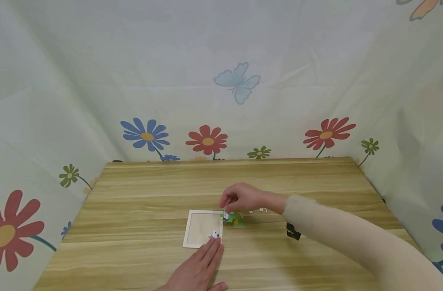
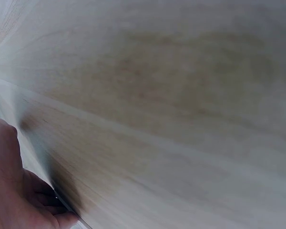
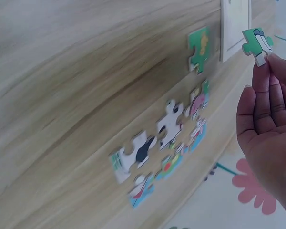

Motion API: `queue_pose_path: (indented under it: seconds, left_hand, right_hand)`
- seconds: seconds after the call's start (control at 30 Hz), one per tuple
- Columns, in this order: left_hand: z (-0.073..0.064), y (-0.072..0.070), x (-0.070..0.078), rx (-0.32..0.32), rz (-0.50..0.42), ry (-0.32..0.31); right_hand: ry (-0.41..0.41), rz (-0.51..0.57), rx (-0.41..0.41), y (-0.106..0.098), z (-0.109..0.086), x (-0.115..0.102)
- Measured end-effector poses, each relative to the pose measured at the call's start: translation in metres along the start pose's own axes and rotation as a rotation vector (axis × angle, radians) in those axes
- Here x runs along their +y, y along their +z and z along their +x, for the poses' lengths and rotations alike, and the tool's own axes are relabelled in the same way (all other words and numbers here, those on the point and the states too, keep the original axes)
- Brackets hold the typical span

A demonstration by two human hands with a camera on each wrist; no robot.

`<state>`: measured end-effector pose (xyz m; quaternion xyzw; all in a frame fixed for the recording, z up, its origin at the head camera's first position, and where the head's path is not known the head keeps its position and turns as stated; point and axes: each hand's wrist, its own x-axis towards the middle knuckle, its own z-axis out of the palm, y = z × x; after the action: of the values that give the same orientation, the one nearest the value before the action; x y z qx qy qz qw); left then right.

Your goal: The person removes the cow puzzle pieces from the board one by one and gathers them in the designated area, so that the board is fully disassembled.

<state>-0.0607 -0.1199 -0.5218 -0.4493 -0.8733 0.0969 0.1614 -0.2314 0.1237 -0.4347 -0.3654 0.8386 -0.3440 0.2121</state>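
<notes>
My right hand (image 1: 243,197) pinches a green and white jigsaw piece (image 3: 258,44) between thumb and fingertips, above the right edge of a square puzzle tray (image 1: 187,229). My left hand (image 1: 197,266) lies at the tray's lower right corner with its fingers stretched out. At those fingertips, inside the tray, is a white jigsaw piece (image 1: 214,234). In the left wrist view, the left hand (image 2: 19,191) shows at the lower left, its fingertips by the tray edge. A green jigsaw piece (image 3: 199,49) lies on the table just right of the tray.
More loose pieces lie on the wooden table (image 1: 141,182), among them a white piece with black (image 3: 142,149) and a mostly white one (image 3: 170,123). The right forearm hides part of that area in the head view. A flowered cloth (image 1: 170,81) hangs around the table.
</notes>
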Motion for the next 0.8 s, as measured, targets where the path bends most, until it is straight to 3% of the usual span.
queue_pose_path:
  seconds: [0.23,0.5,0.8]
  left_hand:
    - [0.001,-0.001,-0.001,-0.007,-0.009,-0.001]
    - [0.000,0.003,0.001,0.051,0.032,0.001]
    - [0.001,0.000,0.001,0.036,0.015,0.000]
  right_hand:
    - [0.051,-0.020,-0.006,-0.009,-0.012,0.005]
    - [0.019,-0.024,-0.008,-0.017,-0.024,0.017]
    - [0.024,-0.047,0.005,-0.021,-0.033,0.024]
